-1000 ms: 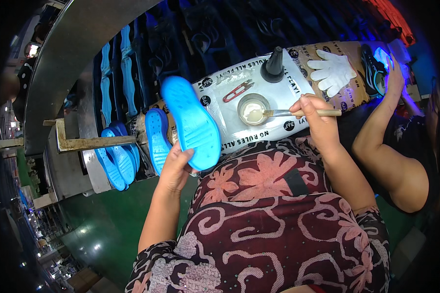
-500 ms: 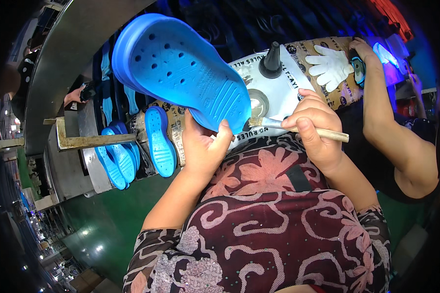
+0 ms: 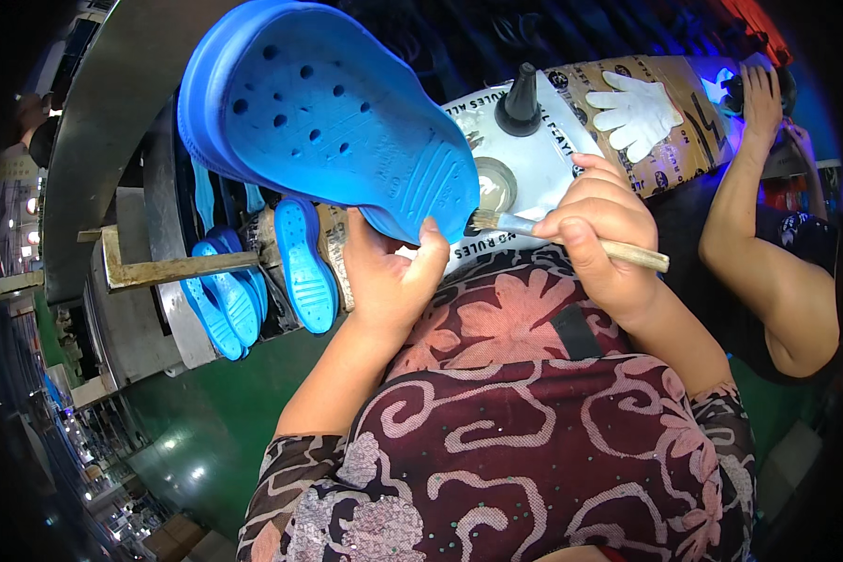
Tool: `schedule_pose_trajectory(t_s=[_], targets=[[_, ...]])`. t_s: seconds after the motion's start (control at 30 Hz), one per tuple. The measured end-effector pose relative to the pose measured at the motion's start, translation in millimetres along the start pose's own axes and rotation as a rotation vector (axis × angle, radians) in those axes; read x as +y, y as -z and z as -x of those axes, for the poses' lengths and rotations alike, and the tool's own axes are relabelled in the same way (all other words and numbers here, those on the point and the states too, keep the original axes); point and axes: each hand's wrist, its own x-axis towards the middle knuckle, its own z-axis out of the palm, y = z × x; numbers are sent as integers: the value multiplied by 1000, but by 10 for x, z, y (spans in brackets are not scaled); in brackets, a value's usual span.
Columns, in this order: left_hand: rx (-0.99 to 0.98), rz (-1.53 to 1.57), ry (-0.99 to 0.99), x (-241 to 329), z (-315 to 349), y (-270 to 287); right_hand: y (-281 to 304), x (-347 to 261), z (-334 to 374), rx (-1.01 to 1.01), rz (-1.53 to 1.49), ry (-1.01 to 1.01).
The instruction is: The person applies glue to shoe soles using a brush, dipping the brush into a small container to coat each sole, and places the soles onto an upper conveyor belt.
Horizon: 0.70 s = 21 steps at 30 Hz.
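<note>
Clog [image 3: 328, 122]: blue, held up over the bench [image 3: 553, 169], sole toward the camera, long axis running upper left to lower right.
Left hand [image 3: 389, 272]: fingers clamped on its heel end.
Right hand [image 3: 599, 225]: fingers closed round the brush [image 3: 534, 227], bristles just right of the heel.

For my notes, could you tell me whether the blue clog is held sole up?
Sole up: the blue clog shows its treaded underside to the camera, gripped at the heel by the left hand.

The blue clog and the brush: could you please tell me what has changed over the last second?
The left hand lifted the blue clog up toward the camera. The right hand drew the brush from the round pot toward the clog's heel. Both grips unchanged; white glove unmoved.
</note>
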Motion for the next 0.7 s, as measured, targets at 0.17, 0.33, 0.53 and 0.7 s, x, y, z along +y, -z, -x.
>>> schedule_pose_trajectory(t_s=[0.17,0.33,0.53,0.7], targets=[[-21,16,-50,-3,11,3,-34,43,16,-27,104,20],[-21,45,-55,-7,12,-12,14,47,49,27,70,0],[3,0,-94,-53,25,-49,2,-8,52,-61,80,17],[-16,-18,-115,-32,23,-78,-3,8,57,14,28,0]])
